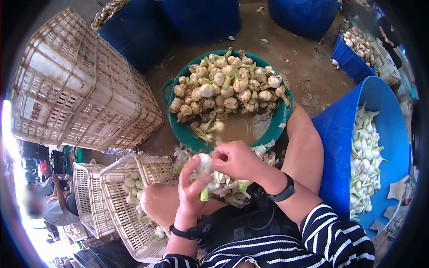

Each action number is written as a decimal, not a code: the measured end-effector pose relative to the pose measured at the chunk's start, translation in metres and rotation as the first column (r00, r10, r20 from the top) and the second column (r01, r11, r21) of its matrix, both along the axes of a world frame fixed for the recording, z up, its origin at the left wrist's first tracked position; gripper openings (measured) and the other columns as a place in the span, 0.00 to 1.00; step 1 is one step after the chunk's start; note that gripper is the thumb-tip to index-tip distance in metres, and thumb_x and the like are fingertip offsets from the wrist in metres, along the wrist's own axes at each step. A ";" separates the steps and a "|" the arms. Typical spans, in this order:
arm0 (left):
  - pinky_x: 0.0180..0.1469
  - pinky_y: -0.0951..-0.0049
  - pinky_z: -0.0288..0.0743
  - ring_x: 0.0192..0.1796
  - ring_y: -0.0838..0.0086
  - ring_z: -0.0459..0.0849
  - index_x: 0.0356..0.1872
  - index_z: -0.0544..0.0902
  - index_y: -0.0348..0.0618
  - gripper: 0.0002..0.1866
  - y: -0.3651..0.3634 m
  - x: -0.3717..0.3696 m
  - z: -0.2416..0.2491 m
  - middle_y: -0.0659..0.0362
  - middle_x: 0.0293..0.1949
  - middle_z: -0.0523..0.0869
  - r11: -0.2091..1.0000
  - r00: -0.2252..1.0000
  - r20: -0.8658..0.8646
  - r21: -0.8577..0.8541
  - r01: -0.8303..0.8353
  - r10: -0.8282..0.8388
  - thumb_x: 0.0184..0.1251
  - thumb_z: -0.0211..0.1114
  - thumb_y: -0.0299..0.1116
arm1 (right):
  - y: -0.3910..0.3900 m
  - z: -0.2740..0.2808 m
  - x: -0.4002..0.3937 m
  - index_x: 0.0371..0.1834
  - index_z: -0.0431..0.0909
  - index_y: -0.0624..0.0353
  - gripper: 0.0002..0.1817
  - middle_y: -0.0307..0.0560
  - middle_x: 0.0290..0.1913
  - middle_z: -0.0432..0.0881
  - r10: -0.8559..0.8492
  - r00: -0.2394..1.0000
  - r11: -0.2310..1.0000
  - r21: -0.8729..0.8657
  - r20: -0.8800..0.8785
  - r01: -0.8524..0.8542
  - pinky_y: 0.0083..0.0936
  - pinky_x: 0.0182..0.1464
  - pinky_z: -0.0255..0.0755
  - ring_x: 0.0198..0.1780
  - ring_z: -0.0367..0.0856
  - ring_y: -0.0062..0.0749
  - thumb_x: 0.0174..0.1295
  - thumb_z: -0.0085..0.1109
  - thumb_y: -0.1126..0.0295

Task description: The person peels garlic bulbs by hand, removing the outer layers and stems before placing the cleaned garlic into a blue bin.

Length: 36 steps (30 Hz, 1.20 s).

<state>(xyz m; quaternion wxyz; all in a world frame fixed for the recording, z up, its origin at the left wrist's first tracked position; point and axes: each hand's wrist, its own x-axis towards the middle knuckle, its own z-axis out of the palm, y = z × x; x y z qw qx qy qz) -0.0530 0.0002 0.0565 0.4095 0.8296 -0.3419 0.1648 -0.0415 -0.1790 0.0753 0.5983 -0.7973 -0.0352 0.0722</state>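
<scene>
My left hand [191, 184] is closed around a white garlic bulb [205, 164], with its cut green stem [204, 194] pointing down below the fingers. Right beside the bulb, my right hand [239, 160] is curled in a pinch at its side; what the fingertips grip is hidden. Beyond both hands stands a green tub [184, 134], heaped with soil-stained garlic bulbs [228, 85] and holding murky water at its near side. Peeled garlic skins [225, 187] are piled beneath my hands, between my knees.
Stacked white crates [89, 85] rise at the left. A slatted basket [120, 214] with some garlic is beside my left knee. At right, a blue barrel [337, 129] holds cleaned garlic bulbs [365, 156]. More blue tubs [304, 15] stand behind. Another person [58, 207] sits at far left.
</scene>
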 end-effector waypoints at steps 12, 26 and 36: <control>0.54 0.54 0.71 0.55 0.50 0.74 0.27 0.80 0.43 0.11 -0.007 -0.002 -0.005 0.48 0.50 0.74 0.998 0.998 -0.001 -0.011 0.062 -0.062 0.37 0.65 0.21 | -0.004 -0.006 -0.022 0.22 0.76 0.63 0.06 0.42 0.19 0.76 -0.151 0.943 0.980 -0.076 0.296 0.181 0.22 0.26 0.67 0.22 0.73 0.19 0.54 0.56 0.72; 0.54 0.54 0.72 0.53 0.49 0.74 0.30 0.78 0.42 0.14 -0.018 -0.007 -0.015 0.48 0.47 0.73 0.939 0.982 -0.040 -0.290 -0.187 0.183 0.40 0.62 0.14 | -0.001 -0.043 -0.037 0.28 0.78 0.63 0.06 0.48 0.22 0.78 -0.185 0.982 0.973 0.137 -0.041 0.189 0.24 0.29 0.71 0.25 0.78 0.30 0.51 0.56 0.72; 0.55 0.53 0.71 0.54 0.53 0.74 0.30 0.79 0.46 0.08 -0.016 -0.010 -0.006 0.51 0.47 0.74 0.994 0.971 0.236 0.091 -0.052 0.029 0.49 0.65 0.22 | -0.003 0.001 -0.017 0.20 0.77 0.62 0.06 0.52 0.20 0.77 -0.209 0.953 0.964 -0.116 0.221 0.238 0.31 0.27 0.70 0.23 0.76 0.45 0.46 0.60 0.71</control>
